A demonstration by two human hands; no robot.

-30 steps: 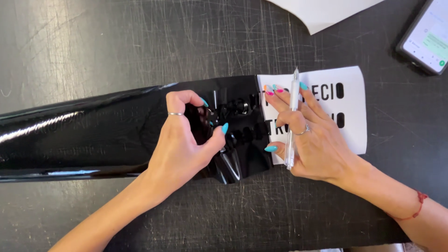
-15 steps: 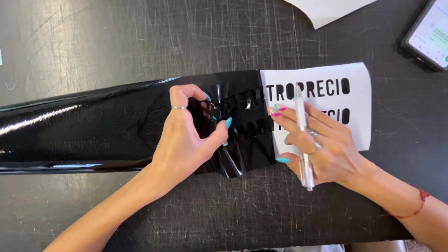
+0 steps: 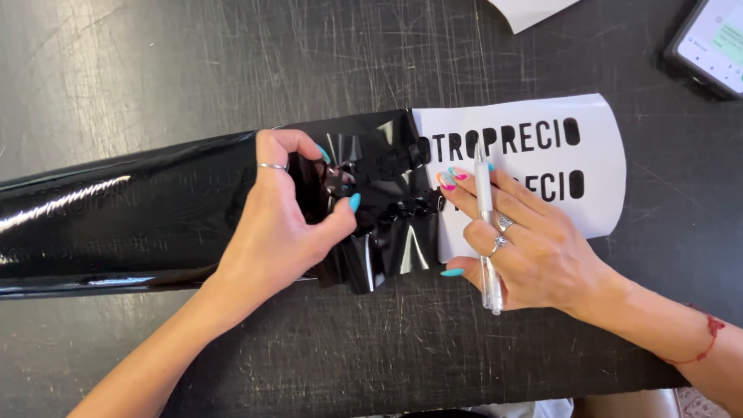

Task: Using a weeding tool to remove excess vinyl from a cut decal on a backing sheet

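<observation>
My left hand (image 3: 282, 217) pinches the crumpled edge of a glossy black vinyl film (image 3: 379, 209), peeled partway off a white backing sheet (image 3: 600, 166) that carries black cut-out letters. The film runs left into a long shiny black roll (image 3: 116, 213). My right hand (image 3: 526, 244) lies flat on the white sheet, pressing it to the table, with a thin white pen-like tool (image 3: 486, 232) held between its fingers, tip pointing away from me.
The dark, scratched table (image 3: 193, 70) carries a smartphone (image 3: 712, 46) with a lit screen at the top right. A corner of another white sheet (image 3: 530, 11) shows at the top edge.
The black film has been pulled further left off the white sheet, uncovering more of the letters. My right hand slid down and left on the sheet.
</observation>
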